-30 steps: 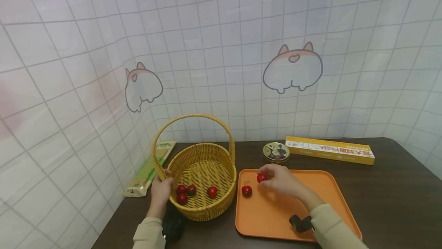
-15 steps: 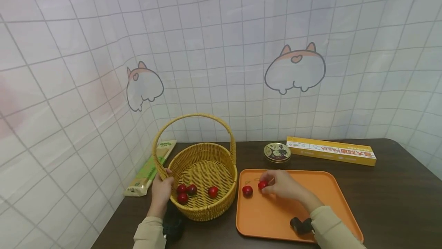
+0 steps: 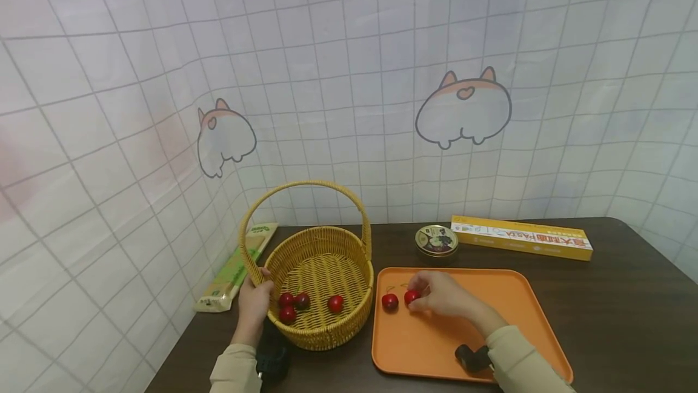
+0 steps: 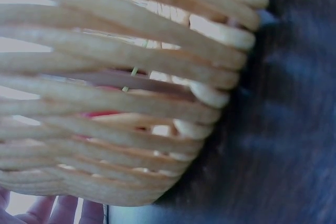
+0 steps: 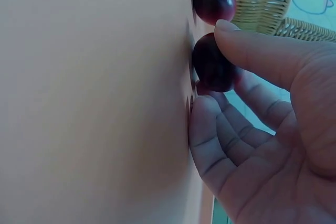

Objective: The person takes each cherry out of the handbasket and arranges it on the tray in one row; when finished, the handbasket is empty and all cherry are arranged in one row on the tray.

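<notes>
My left hand (image 3: 254,305) grips the yellow wicker basket (image 3: 327,337) at its left side, by the foot of the handle. In the left wrist view, fingertips (image 4: 63,211) show below the weave. Several red cherries (image 3: 335,303) lie inside the basket. On the orange tray (image 3: 431,350), my right hand (image 3: 444,295) pinches a cherry (image 3: 411,297) near the left edge. The right wrist view shows the thumb on this dark red cherry (image 5: 212,64), with fingers at its other side. Another cherry (image 3: 389,303) with a stem sits just left of it on the tray.
A green and cream packet (image 3: 234,275) lies left of the basket. Behind the tray stand a round tin (image 3: 436,240) and a long yellow pasta box (image 3: 520,237). A black object (image 3: 272,356) rests by my left wrist; another black piece (image 3: 471,358) is at my right wrist.
My right hand has lowered the cherry and brought it slightly nearer me, beside the other cherry on the tray. The left hand and basket have stayed put.
</notes>
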### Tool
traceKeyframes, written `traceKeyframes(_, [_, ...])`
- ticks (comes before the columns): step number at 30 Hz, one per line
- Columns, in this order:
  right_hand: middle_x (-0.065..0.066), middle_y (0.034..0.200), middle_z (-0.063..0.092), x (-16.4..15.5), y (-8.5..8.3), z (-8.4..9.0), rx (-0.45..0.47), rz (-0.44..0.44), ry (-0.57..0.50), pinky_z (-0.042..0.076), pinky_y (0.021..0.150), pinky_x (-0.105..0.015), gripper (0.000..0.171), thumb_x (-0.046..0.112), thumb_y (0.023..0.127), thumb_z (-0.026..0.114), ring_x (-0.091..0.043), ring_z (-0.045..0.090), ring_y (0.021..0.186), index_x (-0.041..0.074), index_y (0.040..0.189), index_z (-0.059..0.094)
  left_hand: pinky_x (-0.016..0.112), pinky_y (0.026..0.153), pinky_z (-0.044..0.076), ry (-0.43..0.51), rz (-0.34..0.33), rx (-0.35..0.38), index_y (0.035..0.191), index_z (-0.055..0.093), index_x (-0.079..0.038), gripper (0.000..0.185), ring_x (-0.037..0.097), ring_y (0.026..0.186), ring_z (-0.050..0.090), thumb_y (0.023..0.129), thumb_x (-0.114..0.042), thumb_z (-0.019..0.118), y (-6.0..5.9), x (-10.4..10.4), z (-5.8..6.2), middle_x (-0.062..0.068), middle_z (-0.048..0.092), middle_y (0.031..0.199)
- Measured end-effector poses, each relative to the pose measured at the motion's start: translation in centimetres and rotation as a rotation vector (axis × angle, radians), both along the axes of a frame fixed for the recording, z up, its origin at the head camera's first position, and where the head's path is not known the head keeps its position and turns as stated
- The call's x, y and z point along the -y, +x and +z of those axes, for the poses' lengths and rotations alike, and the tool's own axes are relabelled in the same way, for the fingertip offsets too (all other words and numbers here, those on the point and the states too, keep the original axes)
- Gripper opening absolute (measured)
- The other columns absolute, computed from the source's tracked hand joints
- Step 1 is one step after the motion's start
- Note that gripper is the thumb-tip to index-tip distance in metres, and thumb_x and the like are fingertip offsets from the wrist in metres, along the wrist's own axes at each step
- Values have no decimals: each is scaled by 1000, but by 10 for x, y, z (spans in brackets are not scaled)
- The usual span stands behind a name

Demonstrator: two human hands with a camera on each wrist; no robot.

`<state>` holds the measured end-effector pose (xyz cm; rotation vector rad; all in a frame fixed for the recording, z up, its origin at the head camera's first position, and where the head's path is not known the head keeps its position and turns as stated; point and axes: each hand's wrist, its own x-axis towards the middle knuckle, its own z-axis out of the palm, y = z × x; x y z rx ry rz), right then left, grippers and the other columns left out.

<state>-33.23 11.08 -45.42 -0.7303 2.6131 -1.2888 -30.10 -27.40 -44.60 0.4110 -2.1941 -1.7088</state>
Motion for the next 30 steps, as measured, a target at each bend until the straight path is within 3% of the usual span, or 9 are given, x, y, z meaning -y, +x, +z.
traceKeyframes(21, [-3,92,63,3,4,1,-4,40,-3,47,74,-35,34,16,77,81,-16,58,83,5,103,63,42,79,33,-1,-6,-9,119,48,0,33,34,97,42,86,-2,44,1,1,0,21,45,118])
traceKeyframes(30, [-3,97,64,-7,0,5,-6,38,36,48,73,-34,34,22,80,79,-17,58,87,5,104,64,41,77,33,11,-12,-17,118,47,0,33,32,93,42,86,-2,45,0,1,-2,19,44,111])
